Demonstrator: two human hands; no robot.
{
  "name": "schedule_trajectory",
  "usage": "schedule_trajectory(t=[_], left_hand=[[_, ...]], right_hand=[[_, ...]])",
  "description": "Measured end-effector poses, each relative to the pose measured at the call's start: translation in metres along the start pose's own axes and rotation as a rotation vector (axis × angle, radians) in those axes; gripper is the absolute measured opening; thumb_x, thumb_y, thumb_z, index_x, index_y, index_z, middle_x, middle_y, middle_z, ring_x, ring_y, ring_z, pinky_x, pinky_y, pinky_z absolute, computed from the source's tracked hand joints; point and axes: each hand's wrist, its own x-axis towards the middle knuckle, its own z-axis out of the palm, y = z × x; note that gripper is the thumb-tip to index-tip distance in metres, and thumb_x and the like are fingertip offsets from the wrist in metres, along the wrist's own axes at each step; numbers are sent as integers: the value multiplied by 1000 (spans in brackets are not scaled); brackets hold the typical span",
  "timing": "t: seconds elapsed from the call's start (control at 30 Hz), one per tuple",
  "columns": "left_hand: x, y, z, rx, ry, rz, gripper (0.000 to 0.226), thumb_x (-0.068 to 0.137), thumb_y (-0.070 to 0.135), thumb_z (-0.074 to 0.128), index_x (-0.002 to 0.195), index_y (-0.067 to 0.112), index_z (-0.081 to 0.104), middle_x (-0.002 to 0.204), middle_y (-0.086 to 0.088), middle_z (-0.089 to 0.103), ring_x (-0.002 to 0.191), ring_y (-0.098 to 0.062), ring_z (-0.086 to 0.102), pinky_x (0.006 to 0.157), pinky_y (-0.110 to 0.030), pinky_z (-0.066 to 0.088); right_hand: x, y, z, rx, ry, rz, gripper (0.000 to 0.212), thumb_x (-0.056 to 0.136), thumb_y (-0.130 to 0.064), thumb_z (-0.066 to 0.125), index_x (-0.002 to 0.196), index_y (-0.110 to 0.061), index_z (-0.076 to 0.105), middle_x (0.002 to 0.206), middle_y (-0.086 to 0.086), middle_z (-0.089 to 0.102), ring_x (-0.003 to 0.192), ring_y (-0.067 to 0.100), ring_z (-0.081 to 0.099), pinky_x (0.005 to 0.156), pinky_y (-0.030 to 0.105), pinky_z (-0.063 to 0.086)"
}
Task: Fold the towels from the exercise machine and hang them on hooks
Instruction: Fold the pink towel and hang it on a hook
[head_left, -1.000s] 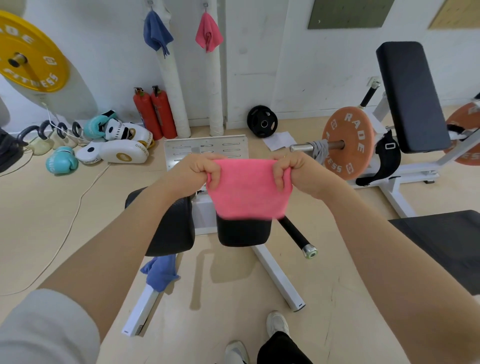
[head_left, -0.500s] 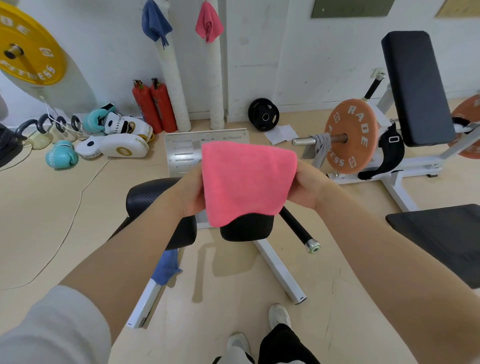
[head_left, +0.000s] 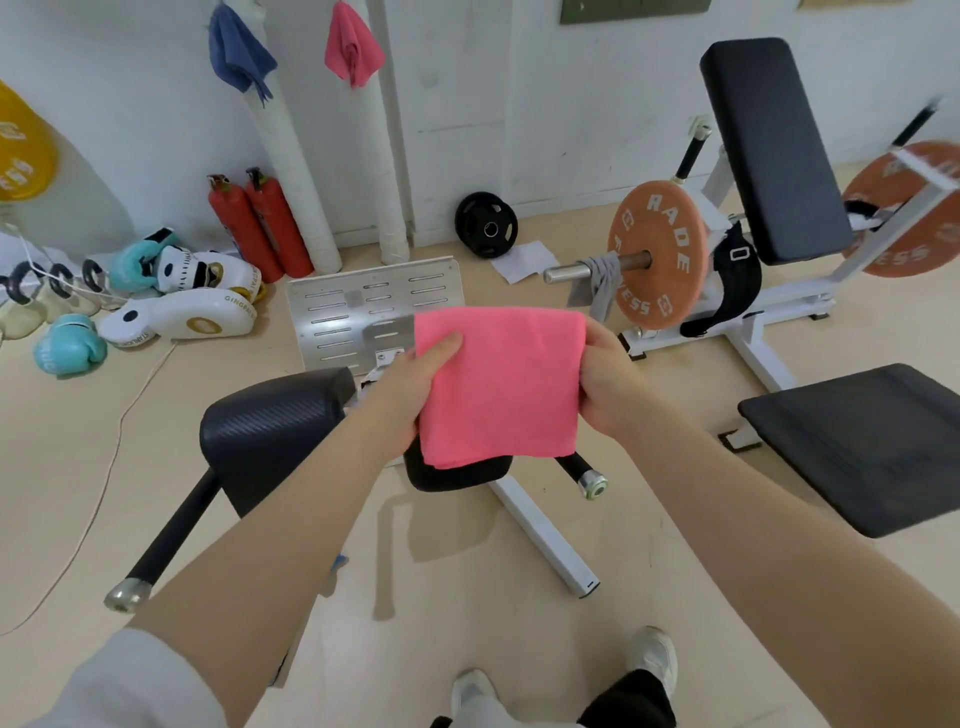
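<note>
Since half a second earlier: pink towel (head_left: 501, 387) lowered a little and squared up into a neat folded rectangle, top edge now straight. Held up in the air between both hands, above the black pads of the exercise machine (head_left: 275, 421) and in front of its perforated metal footplate (head_left: 363, 306). Left hand (head_left: 415, 387) clamped on the towel's left edge, thumb lying across the front of the cloth, other fingers hidden behind it. Right hand (head_left: 605, 384) gripping the right edge, fingers curled around the fold. Lower edge of the towel hanging free, just covering the top of the small black pad (head_left: 457, 473). On the far wall, two more towels already hung up high: a blue towel (head_left: 239, 49) and a second pink towel (head_left: 353, 44), well apart from the one in hand. Grey cloth (head_left: 602, 286) draped over the bar beside the orange weight plate (head_left: 660, 254). Red fire extinguishers (head_left: 260, 228) upright against the wall, boxing gloves (head_left: 67, 351) and white pads on the floor to the left.
</note>
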Motion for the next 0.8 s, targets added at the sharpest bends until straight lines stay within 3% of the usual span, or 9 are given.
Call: schedule_trajectory(t=[0.07,0.17,0.27,0.33,0.4,0.43,0.57,0.67,0.8], left_hand=[[10,2,13,115,26,83,6,89,33,58,94,34,55,111,2,63,103,-21,58,99,-45,43],[24,8,40,262,7,174,12,88,34,59,100,34,56,106,7,63,107,-21,56,101,-49,41],[33,18,80,408,-43,275,25,89,31,58,114,29,55,99,13,60,99,-14,56,94,-39,43],[40,24,112,508,-104,331,24,88,28,60,112,26,58,99,12,63,99,-14,58,91,-37,44],[48,29,148,600,-160,385,27,86,26,62,113,24,61,102,8,66,98,-15,60,87,-34,46],[53,29,166,616,-174,403,27,86,27,63,113,25,61,100,9,66,95,-12,61,82,-30,46],[68,33,237,553,-157,454,24,85,29,64,109,31,62,92,20,64,80,11,58,69,-12,43],[83,35,279,475,-69,449,22,85,25,64,106,31,61,92,20,63,82,9,57,69,-10,42],[104,32,313,356,52,434,20,87,14,61,95,33,62,88,19,64,74,13,59,66,-6,44]], right_hand=[[-1,0,-20,45,-93,-5,31,89,14,31,86,-9,52,70,0,57,57,11,52,51,23,40],[1,-7,-65,56,-312,31,34,68,18,33,76,-10,49,67,-2,55,58,11,51,54,24,39],[7,-19,-118,59,-277,102,41,50,0,35,84,-6,57,82,7,58,68,17,55,61,25,48],[14,-29,-145,-53,-183,74,35,64,-10,44,95,-10,61,92,5,63,82,19,60,74,30,50],[25,-41,-165,-328,-79,-44,19,83,-25,58,100,-17,62,95,-4,64,93,16,59,89,34,46],[31,-47,-175,-498,-63,-125,22,87,-32,59,105,-19,61,99,-8,63,97,13,58,92,33,45],[55,-72,-214,-947,-233,-335,40,82,-42,64,114,-20,59,106,-2,65,96,15,60,87,33,49],[75,-83,-261,-1044,-308,-317,40,76,-37,72,107,-14,60,100,1,65,92,19,60,86,36,48],[97,-87,-329,-1020,-417,-202,25,78,-26,72,97,-14,62,91,4,66,79,17,59,76,34,49]])
